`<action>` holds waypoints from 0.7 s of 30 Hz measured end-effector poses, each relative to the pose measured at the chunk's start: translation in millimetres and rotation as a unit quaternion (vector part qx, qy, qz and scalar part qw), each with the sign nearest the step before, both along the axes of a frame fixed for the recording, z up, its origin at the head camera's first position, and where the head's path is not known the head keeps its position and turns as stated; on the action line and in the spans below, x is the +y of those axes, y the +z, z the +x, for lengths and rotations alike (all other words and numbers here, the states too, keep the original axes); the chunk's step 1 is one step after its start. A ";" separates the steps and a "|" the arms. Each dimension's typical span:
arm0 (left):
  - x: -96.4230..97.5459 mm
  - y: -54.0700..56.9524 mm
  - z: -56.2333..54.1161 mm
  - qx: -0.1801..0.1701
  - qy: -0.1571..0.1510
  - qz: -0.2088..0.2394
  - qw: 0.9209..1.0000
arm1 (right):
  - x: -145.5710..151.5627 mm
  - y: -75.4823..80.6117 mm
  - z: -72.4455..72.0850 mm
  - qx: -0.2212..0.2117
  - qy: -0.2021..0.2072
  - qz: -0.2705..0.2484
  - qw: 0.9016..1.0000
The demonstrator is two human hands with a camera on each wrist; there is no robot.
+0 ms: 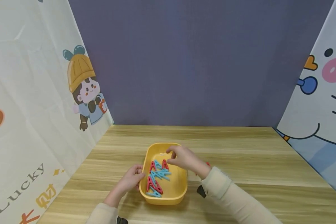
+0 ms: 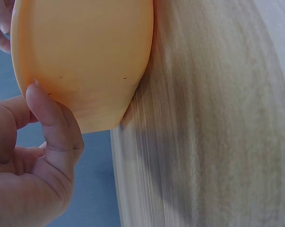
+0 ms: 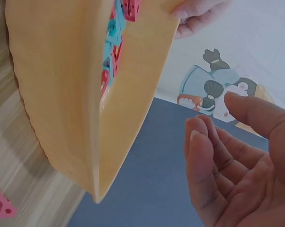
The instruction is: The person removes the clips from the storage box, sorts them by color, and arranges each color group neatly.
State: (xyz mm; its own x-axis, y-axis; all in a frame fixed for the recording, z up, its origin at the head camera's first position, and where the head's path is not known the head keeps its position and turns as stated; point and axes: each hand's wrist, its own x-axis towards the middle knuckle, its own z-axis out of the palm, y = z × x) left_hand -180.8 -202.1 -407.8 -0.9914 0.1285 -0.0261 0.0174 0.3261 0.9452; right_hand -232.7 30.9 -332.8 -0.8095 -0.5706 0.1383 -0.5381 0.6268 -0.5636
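Observation:
A yellow plastic basin (image 1: 177, 183) stands on the table, with several red clothespins (image 1: 156, 187) and light-blue clothespins (image 1: 160, 174) lying jumbled along its left side. My left hand (image 1: 131, 177) pinches the basin's left rim; in the left wrist view the fingertips (image 2: 37, 94) press against its wall. Over the basin's far right part hovers my right hand (image 1: 183, 157). Its thumb and fingers are apart with nothing between them, as the right wrist view shows.
Another red clothespin (image 3: 0, 204) lies on the wooden table (image 1: 249, 161), right of the basin and partly hidden by the right wrist in the head view. A dark blue-grey backdrop (image 1: 184, 62) rises behind, with printed cloths at both sides.

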 end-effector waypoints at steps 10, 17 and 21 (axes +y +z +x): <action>0.3 0.1 -0.1 0.005 -0.006 -0.002 1.000 | -10.6 -6.8 4.8 -0.017 0.017 0.004 1.000; 0.1 0.2 0.0 0.000 0.000 -0.005 1.000 | -17.7 -12.8 8.7 -0.032 0.017 0.018 0.999; 0.0 -0.4 -0.1 -0.002 0.002 -0.006 1.000 | -20.4 -16.4 11.1 -0.045 0.021 0.016 0.999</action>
State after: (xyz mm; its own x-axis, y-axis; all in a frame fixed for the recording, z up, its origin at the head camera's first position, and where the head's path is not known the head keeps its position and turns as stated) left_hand -181.0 -202.1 -408.2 -0.9917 0.1250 -0.0318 0.0125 0.3381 0.9410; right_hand -221.7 10.5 -349.2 -0.7928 -0.6076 0.0480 -0.5130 0.6227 -0.5908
